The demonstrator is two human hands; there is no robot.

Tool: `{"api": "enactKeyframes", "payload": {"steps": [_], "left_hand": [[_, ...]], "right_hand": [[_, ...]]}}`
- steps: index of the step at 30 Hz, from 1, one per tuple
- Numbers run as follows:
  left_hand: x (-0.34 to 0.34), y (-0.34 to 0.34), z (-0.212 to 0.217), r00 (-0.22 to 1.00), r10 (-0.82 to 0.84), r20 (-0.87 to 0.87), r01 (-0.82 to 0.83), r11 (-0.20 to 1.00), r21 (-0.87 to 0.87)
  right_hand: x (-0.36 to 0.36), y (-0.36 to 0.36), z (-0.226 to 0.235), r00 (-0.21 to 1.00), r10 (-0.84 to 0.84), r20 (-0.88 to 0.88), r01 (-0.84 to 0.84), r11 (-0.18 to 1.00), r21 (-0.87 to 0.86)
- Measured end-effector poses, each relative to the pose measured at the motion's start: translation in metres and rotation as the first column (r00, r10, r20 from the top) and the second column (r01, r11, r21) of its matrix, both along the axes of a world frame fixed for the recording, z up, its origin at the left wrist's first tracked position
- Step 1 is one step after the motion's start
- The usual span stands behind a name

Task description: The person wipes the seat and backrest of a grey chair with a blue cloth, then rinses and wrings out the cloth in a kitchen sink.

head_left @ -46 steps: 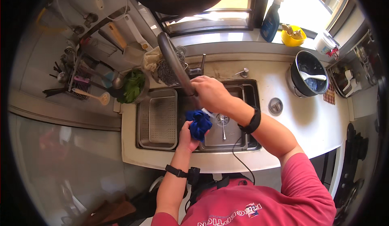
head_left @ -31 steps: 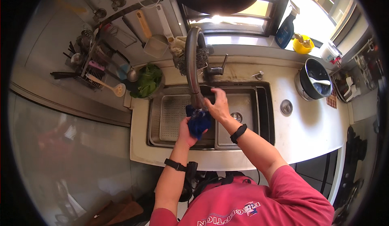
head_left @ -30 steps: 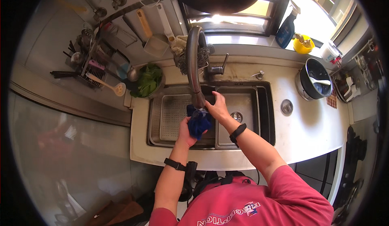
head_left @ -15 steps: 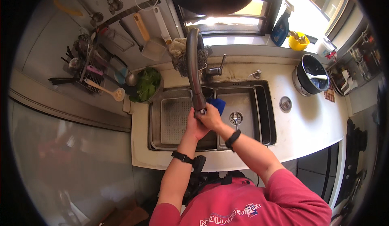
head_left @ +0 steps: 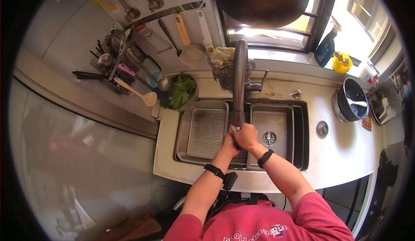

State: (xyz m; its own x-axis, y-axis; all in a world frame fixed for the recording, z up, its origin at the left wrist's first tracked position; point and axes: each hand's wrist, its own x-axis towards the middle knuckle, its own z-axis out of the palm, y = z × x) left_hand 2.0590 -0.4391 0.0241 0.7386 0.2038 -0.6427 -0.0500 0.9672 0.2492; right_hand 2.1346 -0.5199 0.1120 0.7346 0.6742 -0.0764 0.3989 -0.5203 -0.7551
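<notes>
We have both hands together at the spout end of the tall grey faucet [head_left: 239,85], over the divider between the 2 basins of the sink [head_left: 302,111]; the right hand [head_left: 245,136] is closed around the faucet's lower end, its grip wrapped tight on the head; the left hand [head_left: 228,144] sits just beside and below it, touching it, but we cannot tell whether its fingers are closed on anything, since the right hand covers them. We judge the work at the faucet head to be mid-way; the hands are set on the tip, no water shows running, and whatever wiping or adjusting is meant looks not yet finished.

As to containers: the left basin holds a perforated metal tray [head_left: 206,128], bare as far as we see; the right basin [head_left: 273,124] shows only its drain; a bowl of green leaves [head_left: 180,92] stands at the back left corner of the desk [head_left: 341,154]; a dark pot [head_left: 351,105] with a white utensil in it sits at the right side; a wire rack [head_left: 123,68] left of the sink carries utensils; a yellow cup [head_left: 341,63] and a blue spray bottle [head_left: 325,48] stand on the window ledge.
</notes>
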Motion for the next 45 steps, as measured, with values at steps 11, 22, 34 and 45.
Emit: {"api": "enactKeyframes", "payload": {"steps": [11, 22, 34, 45], "left_hand": [[-0.008, -0.002, 0.036, 0.982, -0.159, -0.105, 0.171, 0.978, 0.121], [-0.005, 0.007, -0.022, 0.974, 0.061, 0.216, -0.050, 0.997, -0.054], [0.014, -0.018, 0.006, 0.845, 0.266, -0.464, -0.124, 0.941, 0.315], [0.015, -0.008, 0.011, 0.999, -0.025, 0.020, 0.025, 0.999, -0.026]], "right_hand": [[0.027, -0.001, -0.035, 0.786, 0.026, -0.617, 0.121, 0.973, 0.195], [-0.012, -0.010, -0.001, 0.987, -0.095, -0.127, 0.144, 0.874, 0.464], [0.005, -0.007, -0.041, 0.855, -0.140, -0.499, 0.299, 0.919, 0.256], [0.021, -0.012, -0.020, 0.979, -0.138, -0.149, 0.181, 0.923, 0.338]]}}
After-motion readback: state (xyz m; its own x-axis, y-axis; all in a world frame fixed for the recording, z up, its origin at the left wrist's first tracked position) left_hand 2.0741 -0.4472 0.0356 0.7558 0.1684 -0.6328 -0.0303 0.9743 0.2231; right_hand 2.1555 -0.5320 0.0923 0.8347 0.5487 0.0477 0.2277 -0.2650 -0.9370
